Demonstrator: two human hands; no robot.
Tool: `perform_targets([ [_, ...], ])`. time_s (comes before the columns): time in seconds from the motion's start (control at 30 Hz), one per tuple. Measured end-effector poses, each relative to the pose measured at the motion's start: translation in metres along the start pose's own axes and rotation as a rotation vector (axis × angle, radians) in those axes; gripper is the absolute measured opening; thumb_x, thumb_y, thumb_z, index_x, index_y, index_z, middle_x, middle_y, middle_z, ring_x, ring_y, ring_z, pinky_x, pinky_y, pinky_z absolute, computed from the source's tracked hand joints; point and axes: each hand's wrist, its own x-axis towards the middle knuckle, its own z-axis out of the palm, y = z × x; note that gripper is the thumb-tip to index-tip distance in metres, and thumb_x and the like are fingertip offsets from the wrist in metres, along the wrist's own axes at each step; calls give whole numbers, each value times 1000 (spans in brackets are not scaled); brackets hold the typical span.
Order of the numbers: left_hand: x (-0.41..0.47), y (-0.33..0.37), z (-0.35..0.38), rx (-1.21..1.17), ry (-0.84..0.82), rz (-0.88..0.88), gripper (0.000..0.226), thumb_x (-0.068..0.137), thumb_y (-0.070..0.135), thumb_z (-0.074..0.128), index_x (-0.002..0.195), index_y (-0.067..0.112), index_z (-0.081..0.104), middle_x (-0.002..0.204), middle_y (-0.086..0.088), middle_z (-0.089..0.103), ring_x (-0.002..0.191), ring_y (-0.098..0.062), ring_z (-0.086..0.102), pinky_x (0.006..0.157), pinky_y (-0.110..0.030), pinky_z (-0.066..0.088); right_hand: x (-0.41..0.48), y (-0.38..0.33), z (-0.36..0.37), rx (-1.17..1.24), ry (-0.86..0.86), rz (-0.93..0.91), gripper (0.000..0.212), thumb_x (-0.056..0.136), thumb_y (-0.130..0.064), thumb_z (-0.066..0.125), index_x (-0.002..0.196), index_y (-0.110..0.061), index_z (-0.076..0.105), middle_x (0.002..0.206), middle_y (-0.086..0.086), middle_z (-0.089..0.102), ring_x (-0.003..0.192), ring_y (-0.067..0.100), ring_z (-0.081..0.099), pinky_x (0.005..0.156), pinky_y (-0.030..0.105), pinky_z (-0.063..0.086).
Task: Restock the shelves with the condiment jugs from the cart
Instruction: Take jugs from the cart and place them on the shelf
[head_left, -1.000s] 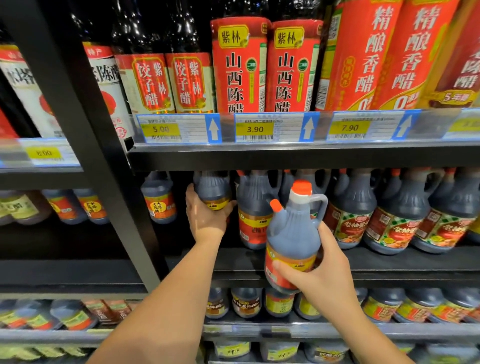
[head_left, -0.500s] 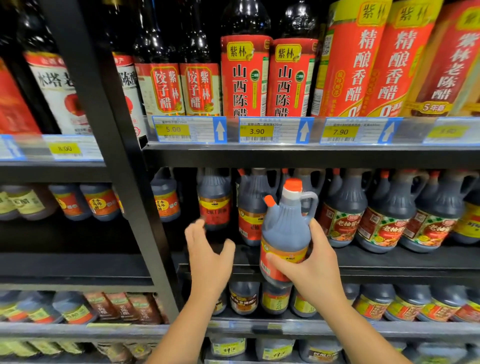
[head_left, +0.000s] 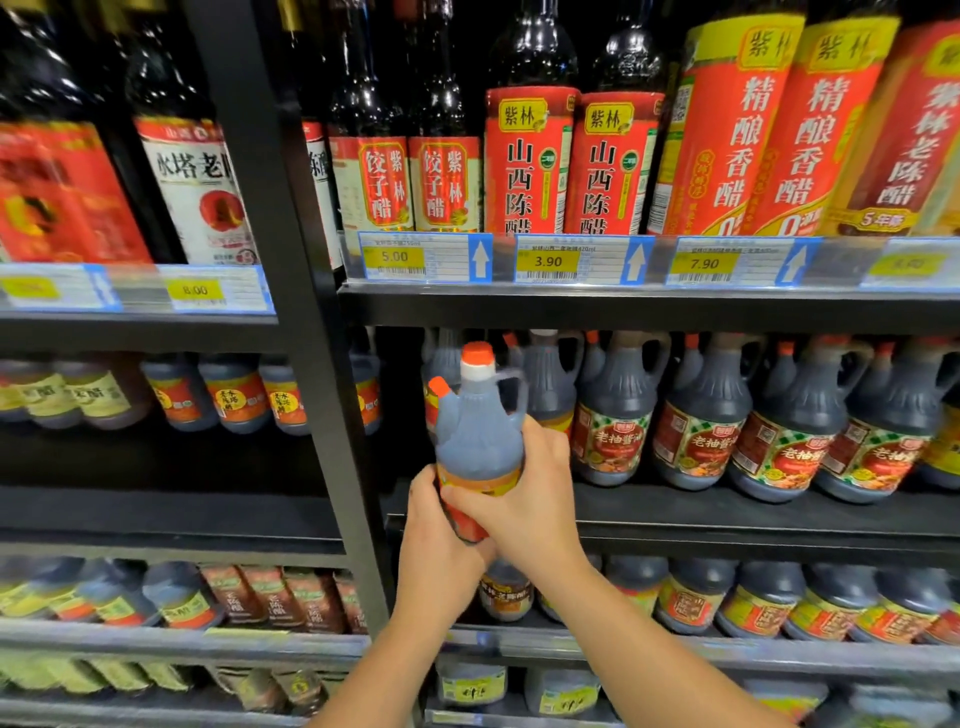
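Note:
I hold one dark condiment jug (head_left: 479, 436) with an orange cap, a small side spout and a handle, upright in front of the middle shelf (head_left: 727, 512). My right hand (head_left: 524, 499) grips its lower body from the right. My left hand (head_left: 434, 545) wraps round its base from the left. The jug's red and yellow label is mostly hidden by my fingers. Behind it stand more dark jugs (head_left: 545, 374) at the left end of that shelf.
A row of soy sauce jugs (head_left: 779, 436) fills the middle shelf to the right. Tall vinegar bottles (head_left: 524, 156) stand on the shelf above, over price tags (head_left: 582, 260). A black upright post (head_left: 311, 364) divides the bays. Lower shelves hold more jugs (head_left: 753, 603).
My left hand has come off the shelved jug, dropped back and taken hold of the base of the jug in my right hand. The jug has shifted left, towards the shelf's left end.

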Motion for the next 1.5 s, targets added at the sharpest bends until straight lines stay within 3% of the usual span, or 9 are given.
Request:
perform_targets([
  [0.33,29,-6,-9,-12,83,-2,86,63,55,78,135,29,39,127,8,57,113,-9,58,93,-38,53,12,13,-26,-182,-84,-49,91,67,-67,71,143,-31,39,130,-19,47,116,1,50,92,29,50],
  [0.63,47,-16,-6,140,120,17,72,72,30,82,129,9,44,122,-7,43,112,-22,49,88,-28,39,-72,110,-109,-212,48,217,54,71,-43,80,119,-34,56,112,-16,58,99,-1,57,82,30,53],
  [0.77,49,-17,-3,149,121,33,62,73,29,82,120,11,46,117,-5,44,106,-19,50,83,-27,39,-117,151,-129,-244,106,321,59,60,-72,71,107,-37,60,103,-15,61,94,-1,61,76,29,55],
  [0.93,51,-21,-1,152,119,36,61,74,32,80,120,12,44,116,-5,43,108,-23,50,84,-31,42,-150,177,-136,-304,72,464,47,63,-24,90,96,-38,58,96,-1,66,81,8,64,67,23,53],
  [1.07,45,-19,0,145,111,-9,84,75,34,80,140,11,31,135,-9,37,124,-27,44,94,-34,42,-168,184,-137,-320,58,526,66,51,-74,67,104,-36,57,100,-14,62,85,5,64,68,19,51],
  [1.17,22,-10,0,144,135,-35,108,74,35,81,153,13,10,154,-8,17,140,-23,24,107,-33,30,-185,192,-141,-350,93,569,54,59,-63,75,101,-32,60,101,-11,65,85,2,62,75,23,54],
  [1.27,-10,-13,6,187,191,119,100,72,31,82,149,10,22,146,-13,26,135,-31,32,110,-41,33,-203,197,-151,-372,126,605,59,60,-72,72,105,-35,58,101,-13,63,87,2,62,78,24,50],
  [1.37,-39,-12,28,146,75,265,77,78,37,74,140,9,37,132,-12,37,124,-32,41,103,-47,40,-222,192,-165,-440,156,664,43,78,-46,75,113,-31,57,105,-11,61,91,1,58,75,19,44],
  [1.5,-64,-5,79,183,-259,451,57,81,45,60,126,14,48,122,-5,48,119,-27,46,100,-43,40,-264,194,-181,-517,251,731,48,75,-68,61,112,-38,55,101,-16,60,88,5,59,77,28,50],
])
